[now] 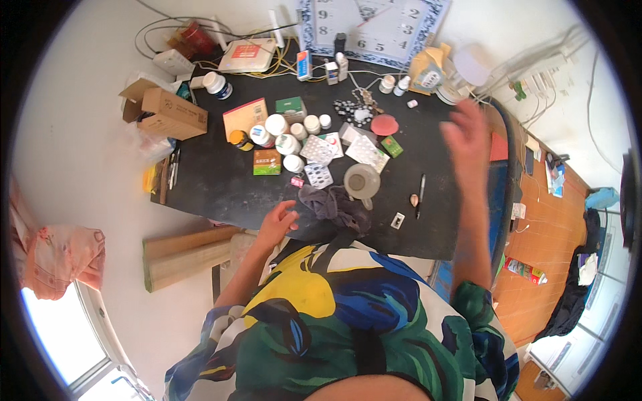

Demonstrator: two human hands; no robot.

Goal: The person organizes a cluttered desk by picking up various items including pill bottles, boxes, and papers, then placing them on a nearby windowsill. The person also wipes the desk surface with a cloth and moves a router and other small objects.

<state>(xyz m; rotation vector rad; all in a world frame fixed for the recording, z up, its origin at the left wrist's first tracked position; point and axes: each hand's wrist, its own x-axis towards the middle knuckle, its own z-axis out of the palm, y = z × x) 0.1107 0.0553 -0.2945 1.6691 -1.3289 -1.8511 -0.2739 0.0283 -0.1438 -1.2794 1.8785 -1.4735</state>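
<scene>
My left hand (277, 224) is at the black table's front edge, fingers loosely bent and apart, holding nothing. Beside it lies a crumpled dark grey cloth (334, 206). My right hand (466, 134), blurred, is raised over the table's right side with thumb and fingers apart; nothing shows in it. Between my hands stands a clear cup with a handle (362, 179). White pill bottles (287, 144) cluster in the middle, beside blister packs (318, 175) and a green-and-brown box (267, 162). A pen (420, 195) and a small white object (397, 220) lie nearer me.
An open cardboard box (167, 110) stands at the left. A white router (247, 55) with cables and a large square clock (368, 30) are at the back. A pink round object (384, 125) lies near dark beads (354, 112). Wooden boards (187, 257) lean below the left edge.
</scene>
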